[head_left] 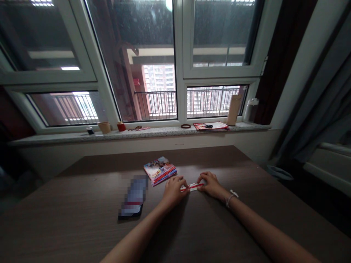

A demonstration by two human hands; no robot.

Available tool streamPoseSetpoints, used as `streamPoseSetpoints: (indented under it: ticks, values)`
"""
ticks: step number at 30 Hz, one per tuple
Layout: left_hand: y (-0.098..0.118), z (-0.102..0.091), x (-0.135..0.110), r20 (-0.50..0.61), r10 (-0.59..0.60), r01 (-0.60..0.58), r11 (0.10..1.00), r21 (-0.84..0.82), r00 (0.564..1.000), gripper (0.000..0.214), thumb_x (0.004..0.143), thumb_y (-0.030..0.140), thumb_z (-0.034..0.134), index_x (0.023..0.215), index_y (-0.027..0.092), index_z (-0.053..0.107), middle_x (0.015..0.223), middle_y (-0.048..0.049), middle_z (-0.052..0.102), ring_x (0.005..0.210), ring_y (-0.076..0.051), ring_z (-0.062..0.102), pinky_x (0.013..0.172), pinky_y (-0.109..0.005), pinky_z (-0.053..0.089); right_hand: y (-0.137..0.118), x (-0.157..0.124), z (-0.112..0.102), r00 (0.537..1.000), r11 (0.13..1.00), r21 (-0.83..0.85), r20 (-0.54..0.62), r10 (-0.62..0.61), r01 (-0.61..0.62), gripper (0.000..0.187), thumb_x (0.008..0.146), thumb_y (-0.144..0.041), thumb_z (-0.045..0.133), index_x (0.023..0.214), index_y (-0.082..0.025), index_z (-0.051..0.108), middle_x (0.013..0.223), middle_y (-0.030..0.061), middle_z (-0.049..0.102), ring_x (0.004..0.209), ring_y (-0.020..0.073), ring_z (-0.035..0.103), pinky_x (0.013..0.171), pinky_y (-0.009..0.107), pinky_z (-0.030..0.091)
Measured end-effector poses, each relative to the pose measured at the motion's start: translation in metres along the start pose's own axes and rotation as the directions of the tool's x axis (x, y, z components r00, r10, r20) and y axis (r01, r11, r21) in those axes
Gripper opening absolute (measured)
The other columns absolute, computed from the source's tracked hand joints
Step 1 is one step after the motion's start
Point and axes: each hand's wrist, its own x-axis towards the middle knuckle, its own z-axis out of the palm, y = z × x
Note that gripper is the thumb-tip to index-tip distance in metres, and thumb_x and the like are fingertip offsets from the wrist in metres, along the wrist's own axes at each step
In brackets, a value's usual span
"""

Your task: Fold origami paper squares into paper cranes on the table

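Observation:
On the dark wooden table (82, 219), my left hand (173, 190) and my right hand (210, 184) press down on the two ends of a small folded piece of paper (192, 187), white with red edges. Both hands have their fingers curled and pinched on the paper, which lies flat between them. A white band circles my right wrist. Just beyond my left hand lies a small stack of colourful paper sheets (159, 170).
A dark phone (134, 199) lies on the table to the left of my left arm. The stone window sill (164, 132) holds a paper cup (104, 127), a red pot (121, 126), a red booklet (211, 126) and a tall flask (234, 109). Grey curtains (323, 102) hang at right.

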Motion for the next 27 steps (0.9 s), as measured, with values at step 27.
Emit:
streamPoseSetpoints:
  ticks: [27]
  values:
    - [0.005, 0.003, 0.002, -0.050, -0.011, 0.014, 0.998, 0.056, 0.999, 0.020, 0.077, 0.042, 0.067, 0.089, 0.026, 0.069, 0.125, -0.0036, 0.058, 0.119, -0.026, 0.046, 0.101, -0.041, 0.033, -0.011, -0.014, 0.001, 0.991, 0.991, -0.101, -0.094, -0.096, 0.087, 0.029, 0.072, -0.051, 0.070, 0.081, -0.024, 0.065, 0.114, 0.0051, 0.054, 0.112, 0.0242, 0.046, 0.098, 0.036, 0.035]
